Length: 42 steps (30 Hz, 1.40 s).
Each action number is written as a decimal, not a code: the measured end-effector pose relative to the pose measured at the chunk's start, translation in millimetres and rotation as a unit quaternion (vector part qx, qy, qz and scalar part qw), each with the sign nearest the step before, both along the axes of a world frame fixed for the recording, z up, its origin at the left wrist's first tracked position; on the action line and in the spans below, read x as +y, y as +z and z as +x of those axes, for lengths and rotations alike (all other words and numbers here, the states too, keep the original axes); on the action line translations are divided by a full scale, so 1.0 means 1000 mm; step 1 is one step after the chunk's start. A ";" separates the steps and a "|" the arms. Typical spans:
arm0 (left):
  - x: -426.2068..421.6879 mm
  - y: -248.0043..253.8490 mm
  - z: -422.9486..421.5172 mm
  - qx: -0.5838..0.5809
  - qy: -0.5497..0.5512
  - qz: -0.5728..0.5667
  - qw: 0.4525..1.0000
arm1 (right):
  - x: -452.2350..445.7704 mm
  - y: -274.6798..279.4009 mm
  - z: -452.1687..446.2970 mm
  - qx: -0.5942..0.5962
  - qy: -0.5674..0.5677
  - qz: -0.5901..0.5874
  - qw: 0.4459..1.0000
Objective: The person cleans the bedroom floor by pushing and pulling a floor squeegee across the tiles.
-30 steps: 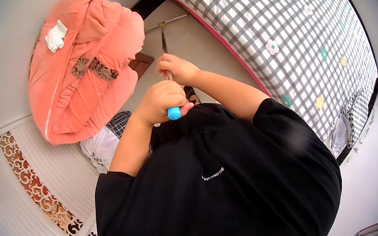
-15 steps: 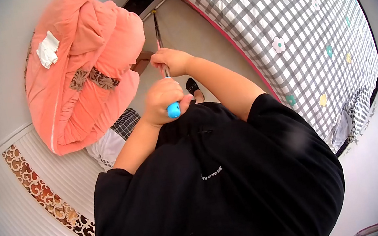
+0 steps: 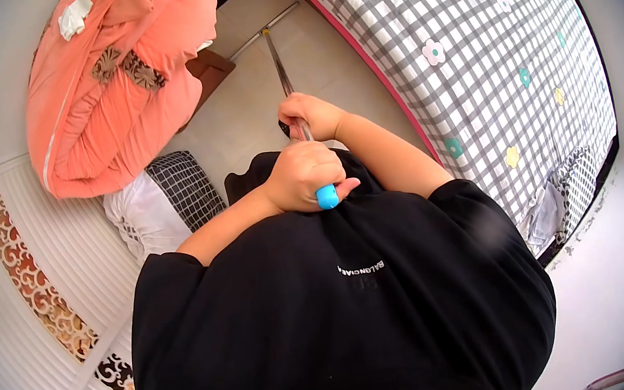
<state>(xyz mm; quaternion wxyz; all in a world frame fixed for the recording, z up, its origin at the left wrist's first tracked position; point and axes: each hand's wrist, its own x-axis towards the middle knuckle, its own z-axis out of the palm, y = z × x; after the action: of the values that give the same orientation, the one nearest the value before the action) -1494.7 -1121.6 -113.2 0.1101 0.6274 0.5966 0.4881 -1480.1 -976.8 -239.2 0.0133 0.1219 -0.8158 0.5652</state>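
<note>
Both my hands grip the pole of a long-handled floor squeegee (image 3: 281, 69). My left hand (image 3: 307, 173) is wrapped around the top of the pole, where a blue end cap (image 3: 327, 197) pokes out below the fist, close to my black shirt. Slightly farther down the pole, my right hand (image 3: 312, 115) is closed around the metal shaft. The squeegee's thin, wide head (image 3: 282, 17) lies on the pale tiled floor, joined to the pole by a small yellow piece. My feet are mostly hidden below my hands.
On the right stands a bed with a checked, flowered cover (image 3: 464, 73). At left, bulky coral bedding (image 3: 126, 102) is piled with a white tissue-like item (image 3: 75, 16) on top. A brown wooden piece (image 3: 208, 81) shows beside it. Below lies a black-and-white checked cloth (image 3: 185, 190).
The squeegee head has come back from the dark strip at the far edge, and more of it shows. My hands sit farther right in the view, still gripping the pole.
</note>
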 end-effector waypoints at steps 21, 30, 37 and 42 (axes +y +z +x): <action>-0.038 0.031 0.193 -0.028 -0.172 0.015 0.984 | -0.042 0.063 0.234 -0.064 0.028 -0.025 0.997; -0.047 -0.053 0.111 -0.069 0.079 -0.015 0.994 | -0.023 0.077 0.239 -0.048 -0.233 -0.142 0.961; -0.001 -0.113 0.044 -0.231 0.071 -0.299 0.923 | 0.000 0.098 0.176 0.120 -0.294 -0.148 0.937; 0.045 -0.154 -0.014 -0.174 -0.032 -0.240 0.955 | 0.022 0.143 0.119 0.178 -0.199 -0.049 0.962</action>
<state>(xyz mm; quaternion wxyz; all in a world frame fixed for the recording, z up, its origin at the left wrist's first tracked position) -1509.0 -1077.0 -267.2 0.3749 0.5069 0.6472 0.4284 -1361.0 -954.8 -96.2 0.2766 0.0546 -0.7792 0.5597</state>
